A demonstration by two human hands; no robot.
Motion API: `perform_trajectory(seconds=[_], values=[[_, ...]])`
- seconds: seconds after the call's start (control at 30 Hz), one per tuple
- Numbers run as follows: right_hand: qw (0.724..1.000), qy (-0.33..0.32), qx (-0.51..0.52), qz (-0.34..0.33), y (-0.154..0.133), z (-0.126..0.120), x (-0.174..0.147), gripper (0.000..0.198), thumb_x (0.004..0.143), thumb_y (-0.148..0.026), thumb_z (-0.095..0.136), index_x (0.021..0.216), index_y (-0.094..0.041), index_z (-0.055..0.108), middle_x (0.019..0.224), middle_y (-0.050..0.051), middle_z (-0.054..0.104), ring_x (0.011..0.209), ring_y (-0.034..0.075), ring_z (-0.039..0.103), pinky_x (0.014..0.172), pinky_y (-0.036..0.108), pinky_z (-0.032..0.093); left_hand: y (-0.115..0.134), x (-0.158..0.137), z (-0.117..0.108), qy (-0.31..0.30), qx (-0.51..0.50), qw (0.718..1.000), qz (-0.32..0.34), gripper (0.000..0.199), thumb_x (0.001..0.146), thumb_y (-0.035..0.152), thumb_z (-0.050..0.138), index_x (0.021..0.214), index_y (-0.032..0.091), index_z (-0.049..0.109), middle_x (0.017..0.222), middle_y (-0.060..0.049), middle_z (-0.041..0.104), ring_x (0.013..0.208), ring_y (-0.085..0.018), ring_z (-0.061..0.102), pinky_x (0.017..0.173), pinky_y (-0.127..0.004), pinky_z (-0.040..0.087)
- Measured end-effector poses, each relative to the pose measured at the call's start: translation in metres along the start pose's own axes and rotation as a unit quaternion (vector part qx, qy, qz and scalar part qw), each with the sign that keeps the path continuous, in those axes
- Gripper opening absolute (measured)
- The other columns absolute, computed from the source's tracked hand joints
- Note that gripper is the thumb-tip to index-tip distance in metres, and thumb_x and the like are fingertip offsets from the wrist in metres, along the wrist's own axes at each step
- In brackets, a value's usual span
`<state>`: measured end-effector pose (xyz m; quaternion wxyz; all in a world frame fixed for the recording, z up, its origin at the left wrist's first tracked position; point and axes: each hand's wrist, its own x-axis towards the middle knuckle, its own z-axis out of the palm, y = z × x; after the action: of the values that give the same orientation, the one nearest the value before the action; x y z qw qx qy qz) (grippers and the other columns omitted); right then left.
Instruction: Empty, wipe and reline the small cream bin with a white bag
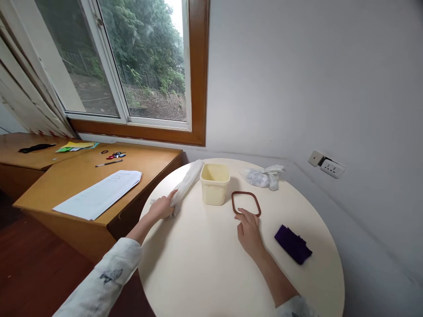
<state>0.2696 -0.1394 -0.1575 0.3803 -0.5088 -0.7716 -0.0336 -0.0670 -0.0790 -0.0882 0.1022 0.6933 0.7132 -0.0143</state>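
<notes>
On the bench (198, 264), my half-curled left hand (161, 208) touches a limp-looking bag (191, 178), grip unclear; my loosely open right hand (248, 233), a light-looking ring (246, 193), best pinched edgewise.

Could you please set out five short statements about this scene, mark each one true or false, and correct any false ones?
1. The cream tub stands between the translucent plastic and the brown frame. True.
2. Both hands are on the tub. False: the left hand is on the translucent plastic, and the right hand is at the near edge of the brown frame.
3. The purple cloth lies to the right of the right hand. True.
4. A lid covers the tub. False: its top is open.
5. A pen lies on the wooden desk. True.
</notes>
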Motion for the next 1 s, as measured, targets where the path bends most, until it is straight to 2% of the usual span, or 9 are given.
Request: perform_trajectory(seconds=[0.17, 0.3, 0.43, 0.57, 0.67, 0.8, 0.87, 0.93, 1.0], values=[[0.992, -0.097, 0.085, -0.014, -0.039, -0.001, -0.008, 0.037, 0.082, -0.004, 0.035, 0.111, -0.021, 0.052, 0.108, 0.006, 0.059, 0.098, 0.019, 0.054, 0.085, 0.037, 0.044, 0.01, -0.046, 0.002, -0.039, -0.062, 0.996, 0.055, 0.065, 0.077, 0.028, 0.042, 0.14, 0.028, 0.022, 0.087, -0.007, 0.062, 0.065, -0.019, 0.059, 0.053, -0.024, 0.04], [0.984, -0.15, 0.091, -0.041, -0.065, -0.001, -0.01, 0.054, 0.082, -0.009, 0.043, 0.133, -0.024, 0.036, 0.109, 0.006, 0.059, 0.096, 0.021, 0.054, 0.085, 0.039, 0.047, 0.027, -0.085, 0.004, -0.115, -0.233, 0.961, 0.099, 0.062, 0.078, 0.032, 0.044, 0.138, 0.026, 0.028, 0.075, -0.001, 0.057, 0.057, -0.015, 0.051, 0.05, -0.023, 0.037], [0.978, -0.169, 0.094, -0.075, -0.081, 0.003, -0.013, 0.075, 0.076, -0.005, 0.049, 0.142, -0.027, 0.02, 0.104, 0.005, 0.059, 0.091, 0.021, 0.055, 0.081, 0.039, 0.049, 0.056, -0.116, 0.002, -0.167, -0.328, 0.916, 0.159, 0.057, 0.082, 0.039, 0.046, 0.136, 0.024, 0.034, 0.094, -0.005, 0.06, 0.073, -0.017, 0.054, 0.063, -0.026, 0.042], [0.975, -0.158, 0.114, -0.103, -0.081, 0.013, -0.017, 0.076, 0.077, -0.01, 0.051, 0.143, -0.027, 0.018, 0.106, 0.007, 0.06, 0.088, 0.021, 0.058, 0.077, 0.038, 0.051, 0.087, -0.13, -0.002, -0.212, -0.453, 0.832, 0.24, 0.049, 0.085, 0.04, 0.049, 0.13, 0.023, 0.039, 0.111, -0.006, 0.057, 0.101, -0.02, 0.051, 0.086, -0.029, 0.04], [0.98, -0.125, 0.133, -0.083, -0.072, 0.023, -0.019, 0.07, 0.077, -0.021, 0.056, 0.141, -0.025, 0.026, 0.103, 0.009, 0.063, 0.086, 0.025, 0.062, 0.076, 0.04, 0.053, 0.103, -0.132, -0.003, -0.253, -0.549, 0.766, 0.218, 0.048, 0.085, 0.037, 0.052, 0.128, 0.023, 0.037, 0.112, -0.006, 0.055, 0.101, -0.018, 0.051, 0.087, -0.029, 0.039], [0.979, -0.109, 0.163, -0.048, -0.06, 0.025, -0.016, 0.067, 0.074, -0.017, 0.058, 0.136, -0.029, 0.035, 0.095, 0.006, 0.067, 0.083, 0.025, 0.064, 0.074, 0.041, 0.054, 0.112, -0.132, -0.005, -0.311, -0.661, 0.671, 0.129, 0.044, 0.083, 0.033, 0.055, 0.122, 0.024, 0.036, 0.092, -0.002, 0.058, 0.073, -0.011, 0.054, 0.07, -0.026, 0.044], [0.977, -0.106, 0.181, -0.049, -0.057, 0.022, -0.013, 0.065, 0.074, -0.018, 0.059, 0.134, -0.031, 0.038, 0.098, 0.005, 0.067, 0.085, 0.024, 0.064, 0.075, 0.039, 0.054, 0.115, -0.132, -0.008, -0.323, -0.695, 0.634, 0.105, 0.04, 0.082, 0.033, 0.056, 0.117, 0.023, 0.039, 0.088, -0.001, 0.058, 0.069, -0.01, 0.055, 0.066, -0.025, 0.045], [0.976, -0.09, 0.191, -0.049, -0.056, 0.019, -0.011, 0.057, 0.076, -0.022, 0.06, 0.129, -0.031, 0.044, 0.098, 0.003, 0.067, 0.083, 0.022, 0.064, 0.075, 0.035, 0.054, 0.115, -0.131, -0.013, -0.328, -0.704, 0.622, 0.096, 0.04, 0.082, 0.035, 0.056, 0.116, 0.022, 0.041, 0.091, -0.003, 0.059, 0.071, -0.012, 0.059, 0.065, -0.027, 0.047], [0.98, -0.059, 0.185, -0.034, -0.057, 0.019, -0.012, 0.042, 0.08, -0.028, 0.058, 0.122, -0.029, 0.051, 0.098, 0.002, 0.066, 0.082, 0.018, 0.063, 0.074, 0.032, 0.053, 0.115, -0.13, -0.019, -0.321, -0.696, 0.635, 0.094, 0.043, 0.081, 0.037, 0.057, 0.118, 0.024, 0.04, 0.1, -0.006, 0.061, 0.077, -0.014, 0.062, 0.07, -0.029, 0.048]])
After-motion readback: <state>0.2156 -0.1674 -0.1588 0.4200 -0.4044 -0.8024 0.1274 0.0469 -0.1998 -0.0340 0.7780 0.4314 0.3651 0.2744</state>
